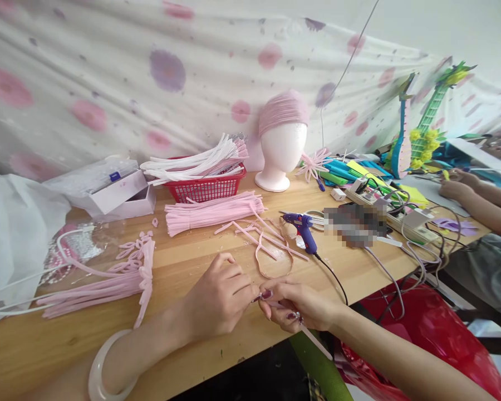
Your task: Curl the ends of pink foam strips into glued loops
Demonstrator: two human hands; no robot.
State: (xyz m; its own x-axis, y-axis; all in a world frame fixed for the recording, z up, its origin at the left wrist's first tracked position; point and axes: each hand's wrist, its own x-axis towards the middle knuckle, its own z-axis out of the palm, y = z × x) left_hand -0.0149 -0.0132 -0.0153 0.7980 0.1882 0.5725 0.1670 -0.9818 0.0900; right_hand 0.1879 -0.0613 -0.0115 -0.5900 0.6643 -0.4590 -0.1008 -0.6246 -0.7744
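Observation:
A pale pink pipe cleaner [316,341] passes through the curled fingers of my right hand [303,303], and its free end slants down past the table's front edge. My left hand [219,295] is closed, its fingertips meeting those of the right hand where the stem runs in; the stem's other end is hidden there. Just beyond the hands lies a thin pink hoop [258,262] with loose pink stems [271,236] across and beside it. A blue glue gun [304,229] lies behind my right hand, its cord running toward the table edge.
Pink pipe cleaners lie in a bundle [211,214] and in a bent-tipped pile [104,289]. A red basket [209,188] holds white stems. Behind stand a foam head [281,147] and white boxes [121,197]. Cables trail from power strips [417,228]. Another person's hands [461,184] work at right.

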